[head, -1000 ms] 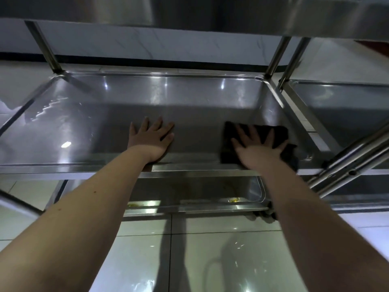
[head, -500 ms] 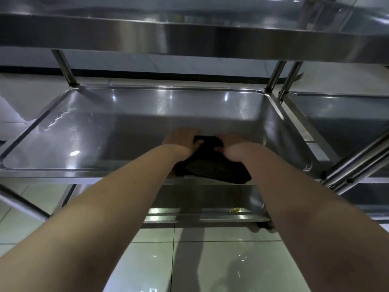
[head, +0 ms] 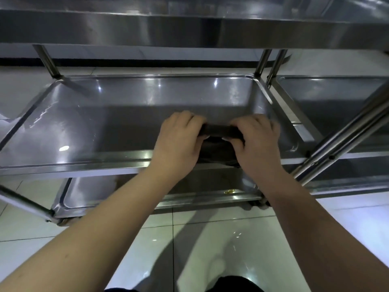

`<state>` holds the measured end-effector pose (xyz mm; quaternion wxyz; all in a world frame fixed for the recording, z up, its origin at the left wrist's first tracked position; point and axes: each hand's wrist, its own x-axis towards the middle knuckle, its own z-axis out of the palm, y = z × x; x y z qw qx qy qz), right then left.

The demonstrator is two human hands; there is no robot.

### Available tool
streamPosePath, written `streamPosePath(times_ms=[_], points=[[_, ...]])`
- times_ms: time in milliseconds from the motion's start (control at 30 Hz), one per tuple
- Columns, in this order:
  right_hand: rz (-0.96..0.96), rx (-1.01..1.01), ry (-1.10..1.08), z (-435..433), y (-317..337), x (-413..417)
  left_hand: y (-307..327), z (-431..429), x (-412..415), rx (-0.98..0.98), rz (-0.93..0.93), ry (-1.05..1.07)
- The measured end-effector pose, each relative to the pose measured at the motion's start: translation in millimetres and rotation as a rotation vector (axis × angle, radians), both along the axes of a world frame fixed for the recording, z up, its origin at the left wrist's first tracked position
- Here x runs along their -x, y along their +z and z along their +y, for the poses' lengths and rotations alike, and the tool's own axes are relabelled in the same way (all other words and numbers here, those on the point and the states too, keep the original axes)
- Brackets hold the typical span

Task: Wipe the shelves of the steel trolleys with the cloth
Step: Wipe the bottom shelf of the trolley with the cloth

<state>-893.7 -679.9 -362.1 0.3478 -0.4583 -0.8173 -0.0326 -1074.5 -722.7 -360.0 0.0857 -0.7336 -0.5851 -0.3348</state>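
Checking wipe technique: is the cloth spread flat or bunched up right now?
Bunched: the black cloth is gathered into a roll, gripped between the left hand and right hand.

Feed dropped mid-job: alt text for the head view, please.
The left hand and right hand grip a bunched black cloth between them at the near edge of a steel trolley's middle shelf. A top shelf runs above, a lower shelf below; a second trolley stands at right.

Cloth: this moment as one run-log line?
cloth: bunched, at middle shelf front edge | left hand: grips cloth | right hand: grips cloth | wiping: not under way
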Motion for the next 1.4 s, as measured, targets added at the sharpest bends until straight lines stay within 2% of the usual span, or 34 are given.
streamPosePath(times_ms=[100, 167, 267, 400, 500, 667, 833, 933, 1000, 1067, 1133, 1200, 1267, 1333, 1400], points=[[0.108, -0.058, 0.033, -30.9, -2.9, -20.2, -2.1, -32.1, -15.8, -0.104, -0.059, -0.088], [0.111, -0.082, 0.074, -46.3, -18.6, -34.7, -15.1, -45.3, -25.7, -0.085, -0.061, -0.127], [0.054, -0.051, 0.069, -62.1, -62.4, -51.9, -53.9, -53.9, -38.1, 0.07, -0.047, -0.18], [-0.021, 0.197, 0.024, -64.9, -138.1, -66.6, -128.4, -49.6, -48.9, 0.354, -0.002, -0.205], [-0.061, 0.305, 0.016, -57.1, -193.7, -67.9, -187.1, -37.2, -50.4, 0.499, 0.037, -0.156], [-0.057, 0.314, -0.012, -38.9, -270.9, -68.7, -263.5, -19.8, -48.7, 0.626, -0.033, -0.033], [-0.04, 0.411, -0.058, -33.5, -332.4, -81.4, -320.0, -14.9, -55.8, 0.681, -0.069, -0.079], [-0.051, 0.46, -0.072, -28.9, -347.5, -92.9, -333.9, -10.6, -68.2, 0.664, -0.105, -0.054], [-0.056, 0.402, -0.082, -15.4, -344.4, -101.3, -331.0, 0.2, -75.8, 0.612, -0.151, -0.035], [-0.064, 0.322, -0.101, 13.4, -334.3, -104.4, -324.4, 22.2, -81.8, 0.54, -0.195, -0.024], [-0.162, 0.348, -0.183, 57.9, -324.0, -100.1, -320.4, 57.3, -84.8, 0.496, -0.205, 0.021], [-0.364, 0.443, -0.278, 94.4, -322.3, -89.3, -321.3, 95.1, -83.3, 0.59, -0.162, 0.133], [-0.481, 0.584, -0.28, 109.5, -335.0, -76.8, -334.1, 115.6, -73.4, 0.747, -0.069, 0.251], [-0.447, 0.749, -0.215, 107.4, -354.5, -68.6, -354.1, 112.6, -55.8, 0.878, 0.006, 0.287], [-0.421, 0.798, -0.169, 100.5, -371.6, -66.4, -372.2, 102.6, -34.6, 0.873, 0.071, 0.31]])
